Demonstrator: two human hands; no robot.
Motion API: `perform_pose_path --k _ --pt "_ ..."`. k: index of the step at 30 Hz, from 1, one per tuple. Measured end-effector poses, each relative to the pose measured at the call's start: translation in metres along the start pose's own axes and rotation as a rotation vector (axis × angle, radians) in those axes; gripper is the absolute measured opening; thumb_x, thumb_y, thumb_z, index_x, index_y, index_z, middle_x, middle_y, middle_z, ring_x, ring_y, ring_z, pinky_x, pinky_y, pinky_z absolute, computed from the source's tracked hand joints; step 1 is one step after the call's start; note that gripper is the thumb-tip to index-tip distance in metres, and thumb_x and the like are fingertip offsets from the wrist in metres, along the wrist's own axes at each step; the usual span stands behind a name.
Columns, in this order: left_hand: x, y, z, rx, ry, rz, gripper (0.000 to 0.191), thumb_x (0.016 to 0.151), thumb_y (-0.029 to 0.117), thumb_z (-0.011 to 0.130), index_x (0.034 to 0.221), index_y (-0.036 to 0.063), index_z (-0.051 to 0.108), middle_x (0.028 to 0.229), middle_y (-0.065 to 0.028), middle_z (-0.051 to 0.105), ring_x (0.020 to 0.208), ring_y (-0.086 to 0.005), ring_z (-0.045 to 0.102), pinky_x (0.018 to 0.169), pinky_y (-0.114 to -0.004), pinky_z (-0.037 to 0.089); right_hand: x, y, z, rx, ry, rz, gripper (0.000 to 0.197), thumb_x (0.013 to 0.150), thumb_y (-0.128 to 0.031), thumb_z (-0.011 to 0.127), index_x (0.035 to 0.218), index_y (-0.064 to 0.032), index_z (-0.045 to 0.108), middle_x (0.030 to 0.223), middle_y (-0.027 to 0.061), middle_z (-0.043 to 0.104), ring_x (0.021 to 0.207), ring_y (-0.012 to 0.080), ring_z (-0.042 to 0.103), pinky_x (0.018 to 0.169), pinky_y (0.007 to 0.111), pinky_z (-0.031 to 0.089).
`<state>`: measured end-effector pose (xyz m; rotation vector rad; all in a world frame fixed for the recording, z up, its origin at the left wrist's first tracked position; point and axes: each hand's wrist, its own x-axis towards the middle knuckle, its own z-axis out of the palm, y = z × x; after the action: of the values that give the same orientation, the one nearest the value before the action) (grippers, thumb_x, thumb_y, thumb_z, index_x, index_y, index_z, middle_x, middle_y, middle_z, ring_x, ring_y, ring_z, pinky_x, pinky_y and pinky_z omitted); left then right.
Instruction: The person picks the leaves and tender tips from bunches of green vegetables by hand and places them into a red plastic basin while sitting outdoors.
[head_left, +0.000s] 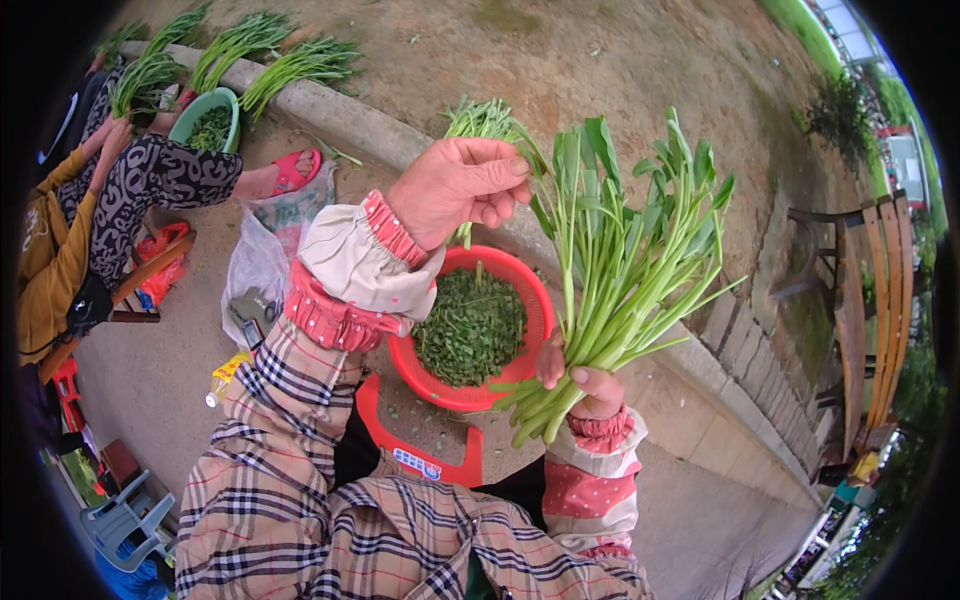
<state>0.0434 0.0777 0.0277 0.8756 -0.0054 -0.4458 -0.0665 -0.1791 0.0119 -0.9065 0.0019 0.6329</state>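
Note:
My right hand (589, 382) grips a bunch of leafy green stems (622, 285), which looks like water spinach, near its thick lower ends. The leaves fan upward and to the right. My left hand (461, 187) is raised beside the bunch's upper left side, its thumb and fingertips pinched at a narrow leaf. Below and between my hands stands a red plastic basket (546, 322) holding many torn green leaves (469, 326). Behind my left hand, another bunch of greens (480, 120) lies on the concrete curb, partly hidden.
A red plastic stool (472, 457) stands between my legs. A plastic bag (255, 255) and a yellow-labelled bottle (227, 379) lie at left. Another person (142, 172) sits upper left, holding greens near a green basin (231, 127). A curb (360, 135) crosses behind; a wooden bench (855, 322) is right.

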Motion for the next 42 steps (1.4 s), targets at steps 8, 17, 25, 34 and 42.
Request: perform_pose_path --k 8,17,25,34,42 --pt "-0.004 0.006 -0.008 0.188 0.141 0.077 0.013 0.085 0.007 0.062 0.097 0.0015 0.064 0.078 -0.0036 0.065 0.063 -0.0073 0.059 0.057 -0.02 0.049 0.004 -0.001 0.003 -0.031 0.02 0.002 0.043 0.067 -0.021 0.065 0.1 0.003 0.05 0.072 0.0095 0.056 0.065 0.0187 0.056 0.061 0.03 0.047" --pt "-0.017 0.02 -0.028 0.718 0.086 0.107 0.016 0.084 0.0 0.059 0.099 -0.0005 0.065 0.079 -0.0008 0.064 0.068 -0.0058 0.058 0.063 -0.02 0.049 0.003 0.003 -0.001 -0.015 0.091 -0.025 0.044 0.067 -0.02 0.065 0.1 0.0038 0.051 0.071 0.0102 0.056 0.063 0.019 0.056 0.059 0.03 0.046" --pt "-0.015 0.014 -0.026 1.006 0.188 0.331 0.013 0.081 0.001 0.062 0.093 0.0 0.066 0.074 -0.0015 0.063 0.069 -0.0051 0.058 0.062 -0.021 0.048 0.004 0.002 0.001 0.003 0.094 -0.028 0.043 0.066 -0.019 0.065 0.1 0.004 0.051 0.071 0.0109 0.056 0.062 0.019 0.056 0.059 0.03 0.046" --pt "-0.014 0.006 -0.02 0.804 0.254 0.291 0.01 0.082 0.001 0.06 0.092 0.0001 0.064 0.077 -0.001 0.062 0.069 -0.0035 0.057 0.061 -0.019 0.047 0.002 0.0 0.004 0.001 0.095 -0.023 0.045 0.067 -0.016 0.063 0.105 0.0061 0.051 0.073 0.0108 0.057 0.065 0.0195 0.056 0.061 0.03 0.046" --pt "-0.011 0.011 -0.016 0.442 0.237 0.228 0.008 0.081 0.004 0.064 0.09 0.0025 0.062 0.077 -0.0019 0.064 0.064 -0.007 0.058 0.06 -0.02 0.048 -0.001 0.002 -0.005 0.024 0.071 -0.029 0.046 0.067 -0.014 0.063 0.106 0.006 0.051 0.073 0.011 0.057 0.065 0.0198 0.056 0.061 0.031 0.047"
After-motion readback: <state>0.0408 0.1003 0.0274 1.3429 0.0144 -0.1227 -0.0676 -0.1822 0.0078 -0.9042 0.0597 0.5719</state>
